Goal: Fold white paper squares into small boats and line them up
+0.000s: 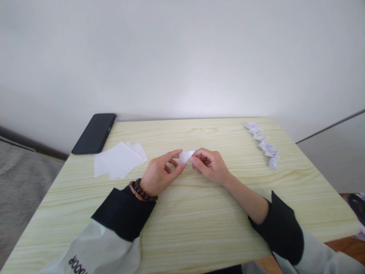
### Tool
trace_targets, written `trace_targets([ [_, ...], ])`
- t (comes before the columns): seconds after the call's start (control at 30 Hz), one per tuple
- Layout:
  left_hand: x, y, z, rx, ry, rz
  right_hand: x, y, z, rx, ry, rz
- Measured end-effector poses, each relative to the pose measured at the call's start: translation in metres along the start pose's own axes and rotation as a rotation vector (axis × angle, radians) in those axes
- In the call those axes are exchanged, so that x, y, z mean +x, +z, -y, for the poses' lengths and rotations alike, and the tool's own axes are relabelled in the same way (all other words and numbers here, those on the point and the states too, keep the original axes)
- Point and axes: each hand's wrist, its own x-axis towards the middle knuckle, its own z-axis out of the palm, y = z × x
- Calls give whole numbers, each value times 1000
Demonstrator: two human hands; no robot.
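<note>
My left hand point(159, 173) and my right hand point(210, 164) meet at the middle of the pale wooden table point(199, 228). Both pinch a small folded piece of white paper point(186, 156) between thumb and fingers, held just above the tabletop. A dark bead bracelet point(142, 191) circles my left wrist. Both sleeves are black at the cuff and grey further up.
A loose pile of white paper squares point(118, 160) lies left of my hands. A black phone point(95, 133) rests at the table's far left corner, partly over the edge. Several small folded paper pieces point(265, 145) sit in a row at the far right. A white wall rises behind.
</note>
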Motion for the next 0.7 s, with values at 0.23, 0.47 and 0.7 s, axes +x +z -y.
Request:
trace_targets([
  [0.23, 0, 1, 3, -10, 2, 26, 0, -1, 0, -25, -9, 36],
  [0.47, -1, 1, 2, -3, 2, 47, 0, -1, 0, -35, -8, 68],
  [0.7, -2, 1, 2, 10, 0, 38, 0, -1, -2, -40, -22, 82],
])
